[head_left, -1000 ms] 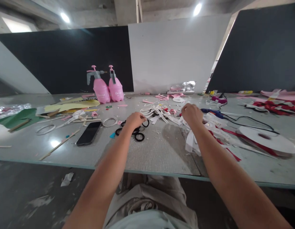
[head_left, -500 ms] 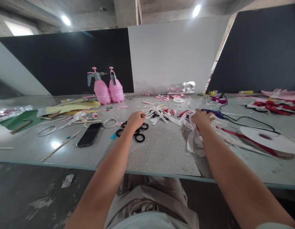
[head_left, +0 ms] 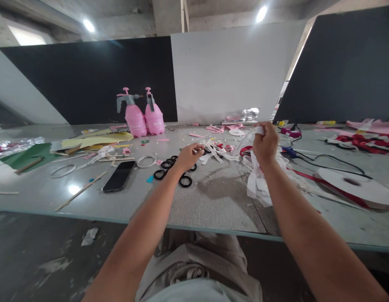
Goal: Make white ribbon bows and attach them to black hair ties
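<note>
My right hand [head_left: 266, 142] is raised above the table, fingers closed on a white ribbon [head_left: 255, 180] that hangs down in loops to the tabletop. My left hand [head_left: 188, 156] is lower, its fingers pinched on a thin white strip near a pile of white and pink ribbon scraps [head_left: 215, 149]. Several black hair rings [head_left: 169, 171] lie just left of and under my left hand. A large white ribbon spool [head_left: 351, 186] rests flat at the right, with red ribbon running from under it.
A black phone [head_left: 119, 175] lies left of the rings. Two pink spray bottles [head_left: 144, 117] stand at the back. Yellow and green paper sheets [head_left: 87, 142], wooden sticks and white rings sit at the left. A blue-handled tool with a black cable [head_left: 307, 155] and red ribbon lie at the right.
My right hand has risen from the table and lifted the white ribbon. My left hand has shifted slightly right toward the scraps.
</note>
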Demonstrator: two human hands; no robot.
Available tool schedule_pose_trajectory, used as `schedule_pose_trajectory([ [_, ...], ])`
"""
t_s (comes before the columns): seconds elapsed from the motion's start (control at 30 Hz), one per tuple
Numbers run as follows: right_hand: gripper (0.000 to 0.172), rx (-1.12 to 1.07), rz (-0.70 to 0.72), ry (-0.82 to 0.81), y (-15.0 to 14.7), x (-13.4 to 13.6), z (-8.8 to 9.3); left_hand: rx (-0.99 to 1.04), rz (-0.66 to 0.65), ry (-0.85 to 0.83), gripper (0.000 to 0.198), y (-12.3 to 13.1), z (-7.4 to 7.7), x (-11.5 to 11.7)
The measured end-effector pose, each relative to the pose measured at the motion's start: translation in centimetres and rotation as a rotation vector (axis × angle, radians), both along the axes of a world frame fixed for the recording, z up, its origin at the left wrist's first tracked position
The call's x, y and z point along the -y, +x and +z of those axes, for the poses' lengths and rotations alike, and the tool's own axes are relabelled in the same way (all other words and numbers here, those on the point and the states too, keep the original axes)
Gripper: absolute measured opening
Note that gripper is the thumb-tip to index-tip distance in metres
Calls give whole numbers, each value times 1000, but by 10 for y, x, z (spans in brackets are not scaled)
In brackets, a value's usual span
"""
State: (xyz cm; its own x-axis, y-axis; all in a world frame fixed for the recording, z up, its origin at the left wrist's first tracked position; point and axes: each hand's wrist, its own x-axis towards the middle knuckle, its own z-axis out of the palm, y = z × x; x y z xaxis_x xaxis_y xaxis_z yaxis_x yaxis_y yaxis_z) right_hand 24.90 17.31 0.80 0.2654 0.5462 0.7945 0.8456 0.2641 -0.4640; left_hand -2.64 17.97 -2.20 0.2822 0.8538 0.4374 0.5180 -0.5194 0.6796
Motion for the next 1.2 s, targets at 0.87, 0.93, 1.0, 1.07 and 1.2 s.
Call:
schedule_pose_trajectory([
  [0.87,44,7,676,-299,-50,6,-7,1005,-165,-294,38,1,17,6],
  [0.93,43,-16,659,-290,-47,7,-3,1049,-137,-257,39,-2,19,4],
  [1.0,46,-36,620,-283,-43,8,-1,1094,-106,-239,40,-4,20,3],
  [1.07,49,-61,557,-294,-36,7,0,1150,-47,-220,40,-5,21,2],
  [1.2,54,-87,459,-358,-19,0,-2,1259,79,-204,39,-10,26,1],
])
